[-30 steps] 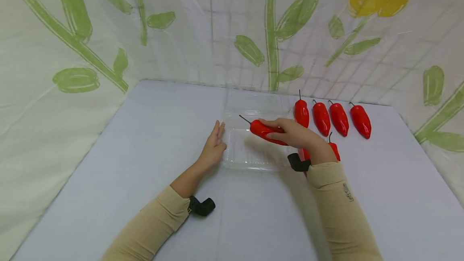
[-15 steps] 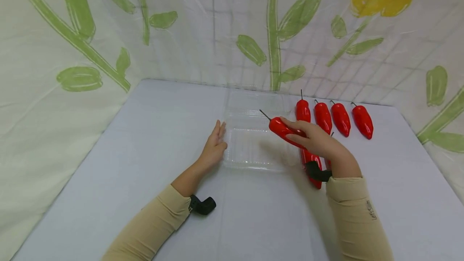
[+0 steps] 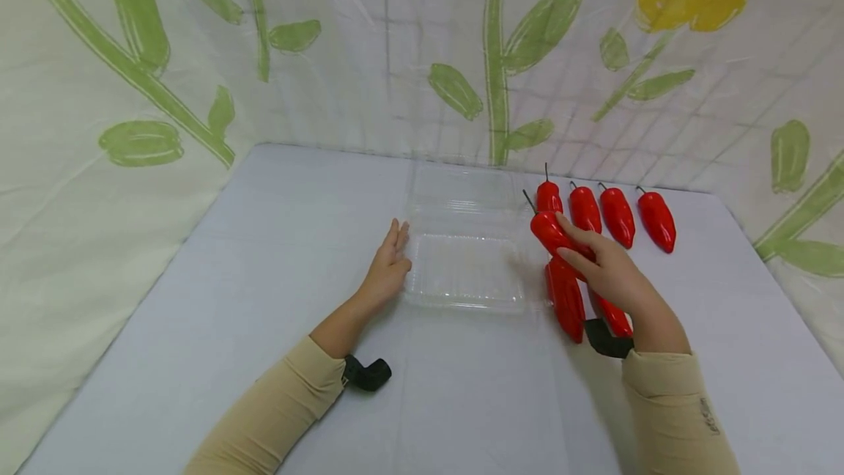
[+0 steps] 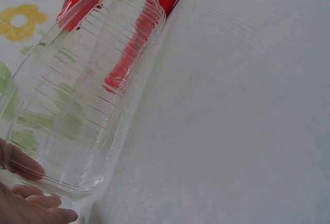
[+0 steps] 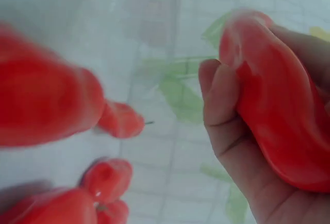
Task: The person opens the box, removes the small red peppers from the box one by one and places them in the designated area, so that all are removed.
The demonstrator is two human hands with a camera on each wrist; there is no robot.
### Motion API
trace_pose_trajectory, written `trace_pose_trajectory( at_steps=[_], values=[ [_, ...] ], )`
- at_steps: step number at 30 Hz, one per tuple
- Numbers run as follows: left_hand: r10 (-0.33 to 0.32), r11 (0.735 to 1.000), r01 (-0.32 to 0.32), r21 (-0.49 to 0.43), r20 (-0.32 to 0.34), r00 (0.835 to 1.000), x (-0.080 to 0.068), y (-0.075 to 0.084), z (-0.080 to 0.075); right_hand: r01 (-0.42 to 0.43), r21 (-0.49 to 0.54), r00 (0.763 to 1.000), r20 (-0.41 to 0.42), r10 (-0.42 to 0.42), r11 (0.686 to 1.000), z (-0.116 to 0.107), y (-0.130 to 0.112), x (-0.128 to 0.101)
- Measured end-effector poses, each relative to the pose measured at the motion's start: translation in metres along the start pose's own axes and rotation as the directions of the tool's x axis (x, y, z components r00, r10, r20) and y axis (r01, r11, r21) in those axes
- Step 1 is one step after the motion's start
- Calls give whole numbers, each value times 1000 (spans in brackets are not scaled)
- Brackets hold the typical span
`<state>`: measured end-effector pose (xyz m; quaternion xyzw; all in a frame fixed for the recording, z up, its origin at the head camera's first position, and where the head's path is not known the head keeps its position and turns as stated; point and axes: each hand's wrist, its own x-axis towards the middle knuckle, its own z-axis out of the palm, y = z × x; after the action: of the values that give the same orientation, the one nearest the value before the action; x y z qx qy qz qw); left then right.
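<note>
A pale grey table (image 3: pixel 198 314) fills the lower part of the head view, and a cream cloth (image 3: pixel 330 57) printed with green stems, leaves and yellow flowers hangs round it on 3 sides. A clear plastic box (image 3: pixel 464 270) lies open near the middle of the table, its lid folded back toward the cloth. The left hand (image 3: pixel 389 266) rests flat on the table with straight fingers, touching the box's left edge; in the left wrist view the fingertips (image 4: pixel 31 203) lie against the ribbed wall of the box. The right hand (image 3: pixel 606 270) is to the right of the box, apart from it, and its fingers are curled round a red pepper (image 3: pixel 554 233), whose thin dark stem points up and to the left; the right wrist view shows the pepper pressed into the palm. Just under that hand 2 more peppers (image 3: pixel 567 299) lie on the table beside the right edge of the box. Farther back, a row of 4 peppers (image 3: pixel 616 215) lies side by side, stems toward the cloth.
</note>
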<state>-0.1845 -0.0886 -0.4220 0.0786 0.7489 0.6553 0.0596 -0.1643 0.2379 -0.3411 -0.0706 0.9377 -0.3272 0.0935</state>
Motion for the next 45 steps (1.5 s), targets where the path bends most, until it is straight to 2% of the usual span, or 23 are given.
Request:
trace_pose_trajectory(
  at_steps=[6,8,13,14,15,17,32,39,45],
  values=[
    [12,1000,-12,-1,4,1000,0,-1,0,-64,2,995,-74,64,998,0,14,-8],
    [6,1000,-6,-6,10,1000,-4,8,-1,-95,18,990,-105,96,995,1,19,-10],
    [-7,1000,7,-5,14,1000,-2,7,-1,-156,62,966,-201,165,986,4,34,-14],
    [-2,1000,2,3,9,1000,0,2,-1,-161,71,961,-217,173,984,4,37,-15],
    [2,1000,-2,9,5,1000,2,-2,-1,-170,81,956,-227,184,982,4,40,-16],
    [9,1000,-9,16,2,1000,1,-1,-1,-185,94,949,-242,203,978,3,46,-19],
    [6,1000,-6,21,8,1000,1,-2,-1,-279,135,904,-299,307,951,1,80,-31],
    [28,999,-28,26,15,999,2,-3,-2,-283,152,908,-277,316,947,-9,90,-32],
    [21,1000,-22,22,14,1000,3,-4,-1,-335,161,901,-233,366,928,-13,101,-35]
  ],
)
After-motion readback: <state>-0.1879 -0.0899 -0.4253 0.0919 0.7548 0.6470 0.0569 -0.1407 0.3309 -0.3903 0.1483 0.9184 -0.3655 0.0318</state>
